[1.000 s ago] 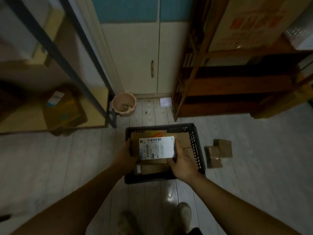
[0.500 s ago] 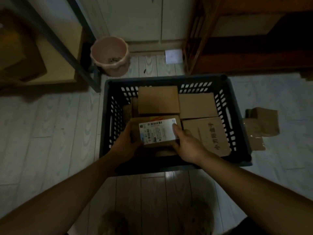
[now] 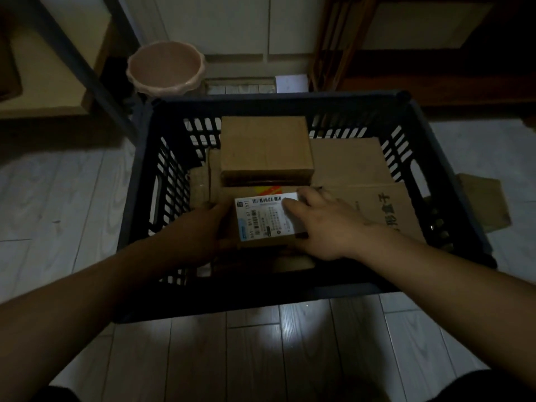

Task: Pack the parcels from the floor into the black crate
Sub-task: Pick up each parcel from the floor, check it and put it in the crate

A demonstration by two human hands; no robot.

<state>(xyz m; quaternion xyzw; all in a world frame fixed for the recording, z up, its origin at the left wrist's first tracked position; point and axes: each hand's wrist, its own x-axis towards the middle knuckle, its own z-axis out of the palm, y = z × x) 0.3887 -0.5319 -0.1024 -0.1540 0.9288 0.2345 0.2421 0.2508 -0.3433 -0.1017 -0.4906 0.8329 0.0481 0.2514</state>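
Observation:
The black crate (image 3: 139,181) stands on the floor in front of me with several brown cardboard parcels inside. A parcel with a white shipping label (image 3: 262,220) sits low in the crate's near half. My left hand (image 3: 200,230) grips its left side and my right hand (image 3: 316,224) lies over its right side and top. A plain brown parcel (image 3: 265,147) lies behind it, and a flat printed box (image 3: 385,207) lies to the right.
More brown parcels (image 3: 484,201) lie on the wooden floor right of the crate. A pink bin (image 3: 166,68) stands behind the crate's left corner. A metal rack leg (image 3: 87,71) is at the left, wooden shelving (image 3: 406,68) at the back right.
The view has dropped closer to the crate. Both hands have lowered the labelled parcel from above the rim down among the other parcels, and my right hand has shifted onto its top.

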